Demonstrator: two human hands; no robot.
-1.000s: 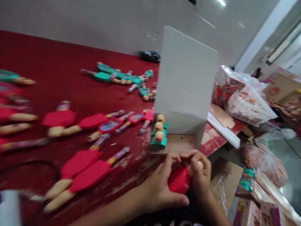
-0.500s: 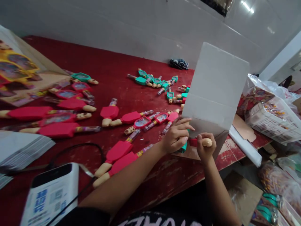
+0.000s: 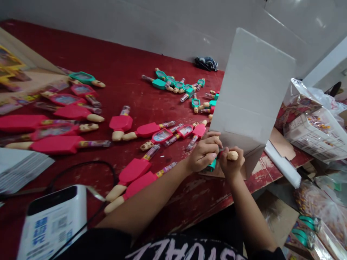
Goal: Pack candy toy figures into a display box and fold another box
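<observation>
On the red table [image 3: 114, 61], right hand [image 3: 229, 164] fingers clench a toy [image 3: 232, 155]; left's unclear.

The table [image 3: 114, 61] at centre has a matt red cover, worn through to pale patches along its lower right edge. The toys [image 3: 148, 130] look like smooth plastic. The upright box [image 3: 252, 86] at right is matt white cardboard.

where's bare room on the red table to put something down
Bare cloth runs along the far side of the red table, between the wall and the teal toys. The near middle is crowded with red toys; both hands work tight against the white box.
</observation>
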